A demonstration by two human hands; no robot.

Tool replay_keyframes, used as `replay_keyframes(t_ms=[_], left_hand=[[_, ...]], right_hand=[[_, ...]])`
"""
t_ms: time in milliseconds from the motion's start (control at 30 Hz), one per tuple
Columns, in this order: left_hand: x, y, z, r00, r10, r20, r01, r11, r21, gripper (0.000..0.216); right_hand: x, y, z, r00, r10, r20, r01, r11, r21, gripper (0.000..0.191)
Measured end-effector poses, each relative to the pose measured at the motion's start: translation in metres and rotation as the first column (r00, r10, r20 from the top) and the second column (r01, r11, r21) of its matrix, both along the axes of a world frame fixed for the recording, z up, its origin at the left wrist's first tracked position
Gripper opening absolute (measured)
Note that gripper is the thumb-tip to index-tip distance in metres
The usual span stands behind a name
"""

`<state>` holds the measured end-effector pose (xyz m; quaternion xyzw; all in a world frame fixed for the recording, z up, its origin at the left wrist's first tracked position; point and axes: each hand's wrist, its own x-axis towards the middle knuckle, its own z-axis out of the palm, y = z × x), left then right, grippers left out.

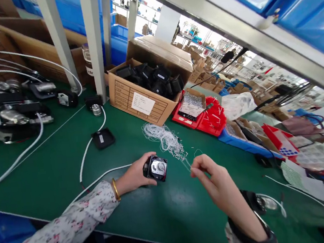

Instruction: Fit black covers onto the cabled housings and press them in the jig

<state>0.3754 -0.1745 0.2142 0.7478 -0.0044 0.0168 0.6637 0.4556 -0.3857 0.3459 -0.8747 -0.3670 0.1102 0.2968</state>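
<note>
My left hand (135, 175) is closed around a small black square unit with a round white and silver face (156, 169), held just above the green bench mat (66, 166). My right hand (216, 182) is to its right, thumb and forefinger pinched on a thin pale tie (190, 165) that reaches up toward a heap of white ties (166, 138) lying on the mat.
An open cardboard box of black units (146, 93) stands behind the heap. Red trays (206, 117) and a blue tray (238, 137) sit to the right. More units with white cables (14, 113) lie at the left. A steel post (94, 42) rises at the back.
</note>
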Motion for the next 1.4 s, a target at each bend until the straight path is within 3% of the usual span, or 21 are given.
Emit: replay_keyframes(t_ms=[100, 233, 367, 533, 700, 933, 1133, 1267, 1400], left_hand=[[0.000, 0.000, -0.004, 0.999, 0.016, 0.041, -0.015, 1.000, -0.006, 0.086], [0.000, 0.001, -0.007, 0.996, 0.008, 0.087, -0.009, 1.000, 0.013, 0.080], [0.002, 0.004, -0.008, 0.982, -0.014, 0.190, 0.007, 0.999, 0.041, 0.069], [0.002, 0.004, -0.011, 0.982, -0.005, 0.187, -0.005, 0.999, 0.053, 0.075], [0.002, 0.004, -0.014, 0.982, -0.005, 0.188, -0.003, 0.999, 0.041, 0.077], [0.001, 0.005, -0.009, 0.985, -0.003, 0.171, -0.001, 1.000, 0.028, 0.076], [-0.010, -0.005, -0.008, 1.000, 0.014, 0.027, -0.014, 0.999, 0.030, 0.100], [-0.017, -0.011, -0.016, 0.999, 0.044, 0.007, -0.045, 0.994, 0.100, 0.092], [-0.016, -0.012, -0.022, 0.997, 0.073, 0.011, -0.074, 0.994, 0.082, 0.092]], right_hand=[[-0.020, 0.027, 0.002, 0.988, 0.090, -0.128, -0.091, 0.996, -0.001, 0.013], [-0.032, 0.058, -0.029, 0.968, 0.136, -0.210, -0.144, 0.989, -0.024, 0.012], [-0.022, 0.067, -0.053, 0.982, 0.086, -0.168, -0.087, 0.996, -0.001, 0.011], [-0.005, 0.060, -0.048, 0.984, 0.006, -0.178, 0.000, 0.999, 0.037, 0.012], [0.005, 0.053, -0.046, 0.986, 0.011, -0.166, -0.010, 1.000, 0.008, 0.013], [0.028, 0.040, -0.058, 0.977, 0.044, -0.208, -0.056, 0.997, -0.052, 0.011], [0.043, 0.057, -0.075, 0.985, 0.148, -0.088, -0.147, 0.989, 0.015, 0.007], [0.043, 0.067, -0.078, 0.973, 0.171, -0.154, -0.180, 0.983, -0.047, 0.010], [0.039, 0.073, -0.074, 0.980, 0.126, -0.157, -0.138, 0.988, -0.067, 0.008]])
